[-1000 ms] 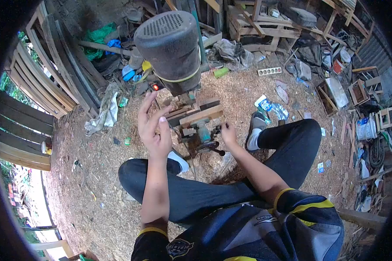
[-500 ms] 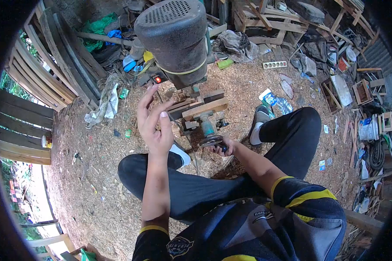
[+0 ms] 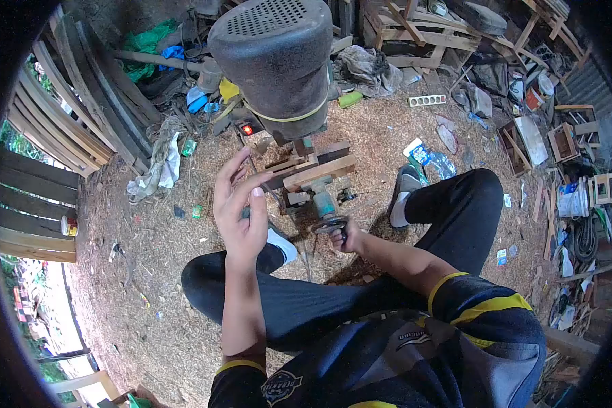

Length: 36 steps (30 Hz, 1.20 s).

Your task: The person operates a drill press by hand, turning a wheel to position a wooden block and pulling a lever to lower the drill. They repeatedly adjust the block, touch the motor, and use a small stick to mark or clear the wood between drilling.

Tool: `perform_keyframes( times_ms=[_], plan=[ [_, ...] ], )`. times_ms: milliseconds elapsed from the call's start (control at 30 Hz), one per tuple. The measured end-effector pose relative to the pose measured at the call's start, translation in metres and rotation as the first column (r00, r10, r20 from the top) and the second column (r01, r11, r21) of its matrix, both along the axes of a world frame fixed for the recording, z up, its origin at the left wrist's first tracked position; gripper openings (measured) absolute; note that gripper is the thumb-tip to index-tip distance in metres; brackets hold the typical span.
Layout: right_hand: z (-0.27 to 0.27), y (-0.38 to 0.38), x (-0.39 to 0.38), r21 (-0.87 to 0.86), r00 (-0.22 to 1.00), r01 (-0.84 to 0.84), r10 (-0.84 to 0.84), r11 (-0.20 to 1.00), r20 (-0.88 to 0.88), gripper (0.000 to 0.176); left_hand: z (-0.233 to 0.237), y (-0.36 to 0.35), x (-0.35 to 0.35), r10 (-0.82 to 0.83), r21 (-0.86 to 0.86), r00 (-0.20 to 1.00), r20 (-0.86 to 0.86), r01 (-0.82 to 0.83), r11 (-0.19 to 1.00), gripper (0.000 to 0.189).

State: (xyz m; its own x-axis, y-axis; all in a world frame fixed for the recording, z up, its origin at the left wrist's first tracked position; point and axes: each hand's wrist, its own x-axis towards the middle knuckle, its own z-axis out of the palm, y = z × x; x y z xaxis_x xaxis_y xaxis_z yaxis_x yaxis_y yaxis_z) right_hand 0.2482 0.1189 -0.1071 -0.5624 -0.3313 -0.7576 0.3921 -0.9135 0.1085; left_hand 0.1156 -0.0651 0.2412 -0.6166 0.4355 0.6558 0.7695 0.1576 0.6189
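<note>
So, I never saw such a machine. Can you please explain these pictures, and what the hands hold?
One camera on the person's head took all the pictures, looking down. The big dark rounded housing with a perforated top looks like a motor. Below it in view, a brown wooden piece sits by a green metal fitting. The right hand grips the black handle of a round dark wheel; the left hand is raised, open. Pale wood shavings litter the ground.
</note>
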Motion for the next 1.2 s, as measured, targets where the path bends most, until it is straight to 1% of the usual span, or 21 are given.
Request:
perform_keyframes(
  times_ms=[33, 67, 167, 267, 367, 400, 500, 533, 633, 733, 833, 867, 967, 1000, 1033, 1067, 1100, 1133, 1167, 1200],
  plan=[
    [0.006, -0.009, -0.001, 0.030, 0.997, 0.076, -0.077, 0.997, 0.027, 0.045, 0.000, 0.001, 0.000, -0.007, 0.002, 1.000, 0.001, 0.007, 1.000, 0.023],
    [0.002, -0.014, -0.005, 0.009, 0.994, 0.098, -0.098, 0.995, 0.050, 0.052, 0.000, 0.001, 0.000, -0.005, 0.000, 1.000, 0.002, 0.005, 1.000, 0.023],
    [-0.005, -0.019, -0.009, 0.047, 0.993, 0.097, -0.099, 0.994, 0.057, 0.060, 0.000, 0.001, -0.001, -0.002, -0.004, 1.000, 0.011, 0.002, 1.000, 0.023],
    [0.005, -0.026, -0.007, 0.103, 0.978, 0.167, -0.178, 0.981, 0.113, 0.066, -0.001, 0.004, 0.000, -0.006, -0.009, 1.000, 0.014, 0.007, 1.000, 0.023],
    [-0.002, -0.026, -0.003, 0.078, 0.988, 0.147, -0.150, 0.986, 0.042, 0.068, -0.001, 0.005, 0.001, -0.013, -0.017, 1.000, -0.017, 0.013, 1.000, 0.023],
    [0.000, -0.026, -0.003, 0.092, 0.987, 0.152, -0.157, 0.984, 0.045, 0.071, -0.001, 0.006, 0.001, -0.015, -0.012, 1.000, -0.023, 0.015, 1.000, 0.023],
    [0.003, -0.028, -0.004, 0.116, 0.982, 0.173, -0.180, 0.978, 0.054, 0.072, -0.001, 0.008, 0.004, -0.013, -0.009, 0.999, -0.037, 0.013, 1.000, 0.023],
    [0.004, -0.027, -0.005, 0.132, 0.985, 0.153, -0.162, 0.979, 0.061, 0.073, -0.001, 0.008, 0.004, -0.014, -0.013, 0.999, -0.043, 0.013, 1.000, 0.023],
    [0.005, -0.026, -0.006, 0.135, 0.983, 0.149, -0.162, 0.979, 0.089, 0.077, 0.001, 0.011, 0.006, -0.012, -0.052, 0.998, -0.060, 0.009, 0.999, 0.028],
    [0.008, -0.027, -0.006, 0.122, 0.983, 0.161, -0.170, 0.979, 0.067, 0.082, -0.002, 0.012, 0.010, -0.039, 0.041, 0.993, -0.115, 0.044, 0.998, 0.028],
    [0.018, -0.028, -0.006, 0.133, 0.983, 0.162, -0.172, 0.978, 0.069, 0.086, -0.002, 0.015, 0.017, -0.009, 0.172, 0.975, -0.224, 0.049, 0.984, 0.028],
    [0.022, -0.026, -0.004, 0.138, 0.990, 0.123, -0.130, 0.983, 0.046, 0.083, 0.000, 0.016, 0.019, -0.007, 0.200, 0.973, -0.230, 0.054, 0.978, 0.028],
    [-0.001, -0.008, -0.002, 0.061, 0.995, -0.095, 0.095, 0.994, 0.005, 0.074, 0.009, 0.020, 0.019, -0.030, 0.158, 0.973, -0.230, 0.068, 0.985, 0.023],
    [-0.018, -0.002, 0.001, 0.241, 0.985, -0.169, 0.169, 0.956, 0.024, 0.071, 0.009, 0.022, 0.018, -0.062, 0.130, 0.971, -0.231, 0.094, 0.987, 0.021],
    [-0.045, 0.004, 0.004, 0.417, 0.970, -0.237, 0.238, 0.878, 0.051, 0.068, 0.010, 0.025, 0.015, -0.091, 0.105, 0.967, -0.237, 0.118, 0.987, 0.020],
    [-0.076, 0.014, 0.005, 0.578, 0.950, -0.293, 0.299, 0.761, 0.087, 0.065, 0.010, 0.027, 0.011, -0.117, 0.081, 0.962, -0.246, 0.140, 0.987, 0.020],
    [-0.119, 0.034, 0.010, 0.882, 0.908, -0.308, 0.387, 0.356, 0.161, 0.059, 0.009, 0.029, 0.011, -0.109, 0.126, 0.966, -0.235, 0.142, 0.982, 0.021],
    [-0.162, 0.054, 0.015, 0.917, 0.851, -0.352, 0.343, -0.188, 0.397, 0.054, 0.005, 0.032, 0.012, -0.100, 0.173, 0.969, -0.226, 0.141, 0.975, 0.022],
    [-0.091, 0.065, 0.011, 0.882, 0.898, -0.195, 0.283, -0.430, 0.337, 0.047, 0.002, 0.032, 0.013, -0.093, 0.217, 0.972, -0.217, 0.141, 0.966, 0.024],
    [-0.010, 0.076, 0.005, 0.737, 0.935, -0.080, 0.206, -0.671, 0.289, 0.041, 0.002, 0.030, 0.012, -0.091, 0.196, 0.962, -0.258, 0.144, 0.970, 0.034]
  ],
)
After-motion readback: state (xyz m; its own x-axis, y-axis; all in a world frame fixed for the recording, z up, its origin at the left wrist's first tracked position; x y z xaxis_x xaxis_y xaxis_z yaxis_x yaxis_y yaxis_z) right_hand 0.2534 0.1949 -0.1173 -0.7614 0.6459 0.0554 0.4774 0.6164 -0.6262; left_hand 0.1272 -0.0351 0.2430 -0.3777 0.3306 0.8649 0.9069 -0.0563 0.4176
